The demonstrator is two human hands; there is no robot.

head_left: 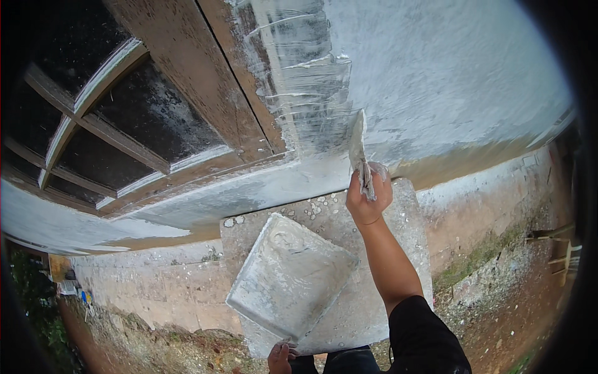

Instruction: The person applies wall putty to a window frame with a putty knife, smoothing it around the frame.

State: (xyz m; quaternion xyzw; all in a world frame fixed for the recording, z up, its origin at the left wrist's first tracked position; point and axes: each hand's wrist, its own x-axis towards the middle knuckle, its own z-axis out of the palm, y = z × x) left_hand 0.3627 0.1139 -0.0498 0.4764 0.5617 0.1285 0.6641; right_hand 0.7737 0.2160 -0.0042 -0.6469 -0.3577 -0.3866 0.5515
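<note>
We take the window point(118, 124) as landmark. Right of it: wall point(448, 75), with trowel point(357, 146) against it in the right hand point(369, 198). Below-right: board point(289, 277), its near edge held, apparently, by the left hand point(281, 358).

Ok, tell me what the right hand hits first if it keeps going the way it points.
The right hand points its putty knife up at the wall; the blade tip seems already at the wet white plaster, so that comes first, though depth is unclear.
</note>
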